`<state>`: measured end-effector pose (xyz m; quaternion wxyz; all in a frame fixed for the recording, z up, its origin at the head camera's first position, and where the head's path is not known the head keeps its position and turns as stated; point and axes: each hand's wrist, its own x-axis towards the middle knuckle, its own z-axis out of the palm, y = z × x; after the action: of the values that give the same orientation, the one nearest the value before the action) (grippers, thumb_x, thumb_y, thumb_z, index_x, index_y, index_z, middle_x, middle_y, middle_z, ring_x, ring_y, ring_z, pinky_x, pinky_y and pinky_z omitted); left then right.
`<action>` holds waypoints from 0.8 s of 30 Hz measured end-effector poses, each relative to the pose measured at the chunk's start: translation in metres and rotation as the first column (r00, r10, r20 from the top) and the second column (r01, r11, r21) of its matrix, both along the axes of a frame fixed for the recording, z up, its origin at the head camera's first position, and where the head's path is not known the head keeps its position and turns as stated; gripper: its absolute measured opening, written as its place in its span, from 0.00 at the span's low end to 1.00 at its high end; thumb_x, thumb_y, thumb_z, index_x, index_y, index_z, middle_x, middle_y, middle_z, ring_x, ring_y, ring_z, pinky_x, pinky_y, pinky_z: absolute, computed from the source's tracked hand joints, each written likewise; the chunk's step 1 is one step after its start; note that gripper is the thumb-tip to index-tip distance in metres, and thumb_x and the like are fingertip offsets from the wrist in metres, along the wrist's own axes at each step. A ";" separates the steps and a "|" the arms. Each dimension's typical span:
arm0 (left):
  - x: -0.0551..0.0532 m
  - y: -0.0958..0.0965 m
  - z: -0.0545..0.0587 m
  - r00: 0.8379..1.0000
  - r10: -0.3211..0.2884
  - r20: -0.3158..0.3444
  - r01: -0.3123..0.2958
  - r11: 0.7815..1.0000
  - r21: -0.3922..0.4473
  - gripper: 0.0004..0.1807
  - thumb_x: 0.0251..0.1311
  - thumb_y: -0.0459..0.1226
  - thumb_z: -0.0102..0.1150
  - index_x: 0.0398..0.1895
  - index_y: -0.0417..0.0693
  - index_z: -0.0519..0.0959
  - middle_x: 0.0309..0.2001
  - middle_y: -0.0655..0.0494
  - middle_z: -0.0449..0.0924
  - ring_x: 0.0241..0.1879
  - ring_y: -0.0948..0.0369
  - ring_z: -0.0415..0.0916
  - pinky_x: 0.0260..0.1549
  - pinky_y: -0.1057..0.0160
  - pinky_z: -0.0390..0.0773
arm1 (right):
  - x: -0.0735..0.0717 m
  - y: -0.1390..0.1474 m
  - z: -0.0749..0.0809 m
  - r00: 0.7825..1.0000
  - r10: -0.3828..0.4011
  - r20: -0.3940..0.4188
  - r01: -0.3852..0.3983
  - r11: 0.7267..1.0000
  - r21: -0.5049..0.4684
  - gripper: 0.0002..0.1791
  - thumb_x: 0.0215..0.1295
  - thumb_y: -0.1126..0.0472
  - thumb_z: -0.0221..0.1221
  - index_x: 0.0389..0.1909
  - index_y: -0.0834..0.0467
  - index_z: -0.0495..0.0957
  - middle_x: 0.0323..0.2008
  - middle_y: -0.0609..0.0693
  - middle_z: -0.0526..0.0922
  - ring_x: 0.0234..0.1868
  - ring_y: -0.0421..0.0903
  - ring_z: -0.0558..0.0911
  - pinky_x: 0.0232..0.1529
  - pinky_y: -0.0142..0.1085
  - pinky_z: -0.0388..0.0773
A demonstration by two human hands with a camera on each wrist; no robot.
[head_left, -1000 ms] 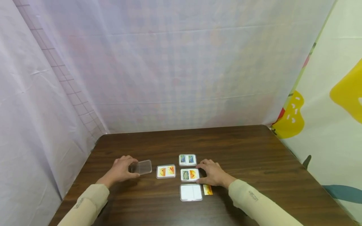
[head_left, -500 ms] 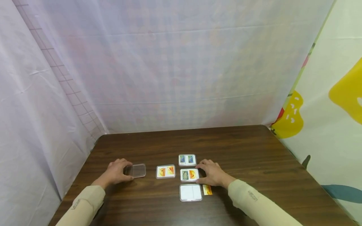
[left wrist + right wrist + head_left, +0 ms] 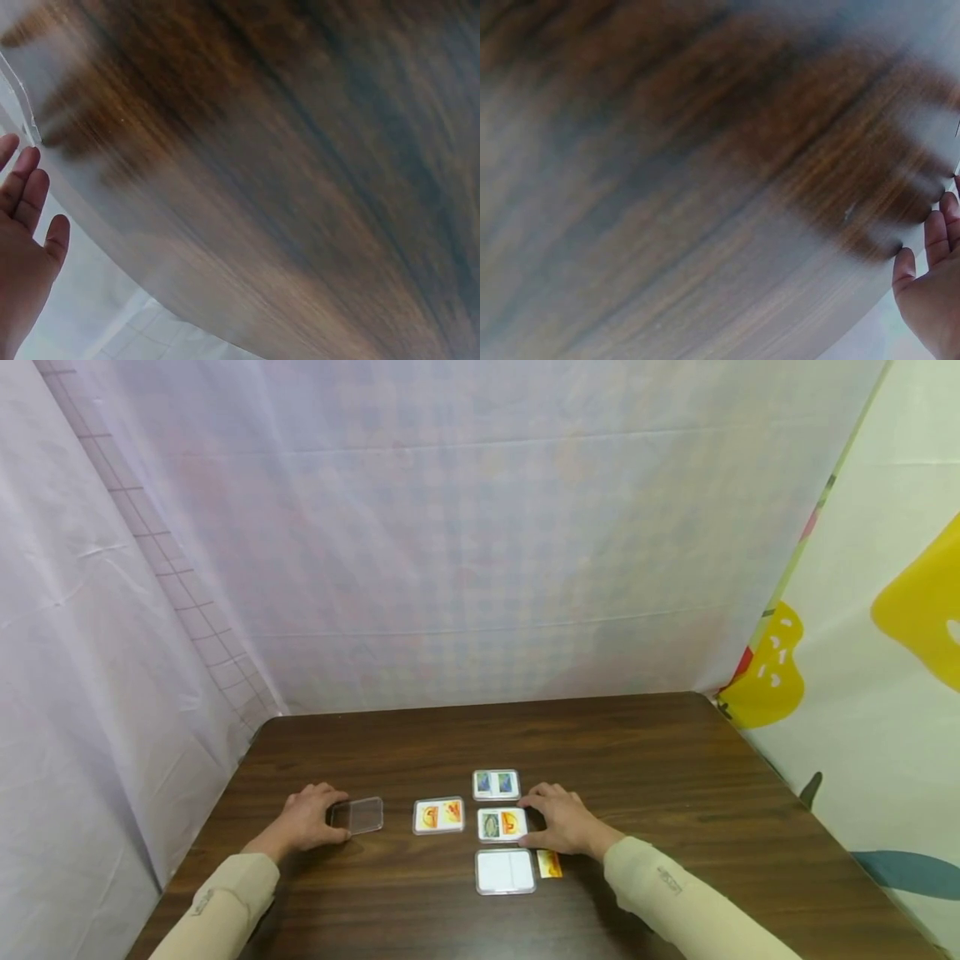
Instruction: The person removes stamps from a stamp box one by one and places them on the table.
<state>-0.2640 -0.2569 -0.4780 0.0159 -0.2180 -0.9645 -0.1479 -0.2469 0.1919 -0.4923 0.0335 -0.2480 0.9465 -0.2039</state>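
On the left, my left hand holds a clear plastic lid by its left edge, thumb at the near corner and fingers at the far one. A strip of the lid shows by the fingertips in the left wrist view. My right hand holds the right end of a clear case with a green and an orange picture in it, thumb and fingers at its two corners. To the left of that case lies another case with two orange pictures.
Behind the held case lies a case with two blue-green pictures. In front lies a case with a blank white inside, and beside it a loose yellow-orange picture. Everything rests on a dark wooden table, with white curtains behind.
My left hand has moved left and slightly nearer with the clear lid, mostly in the first half second. My right hand and the cases have stayed in place.
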 end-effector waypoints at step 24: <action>-0.008 0.057 0.025 0.999 -0.028 0.027 0.025 0.990 0.136 0.32 0.60 0.49 0.67 0.62 0.41 0.75 0.59 0.41 0.73 0.62 0.41 0.66 0.60 0.36 0.58 | 0.002 -0.001 0.003 1.000 0.002 0.001 -0.002 1.000 -0.002 0.35 0.57 0.41 0.68 0.59 0.58 0.76 0.59 0.59 0.73 0.61 0.61 0.69 0.59 0.61 0.62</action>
<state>-0.2719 -0.1996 -0.4530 0.0148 -0.2270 -0.9494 -0.2165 -0.2445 0.1911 -0.4896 0.0338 -0.2491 0.9459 -0.2051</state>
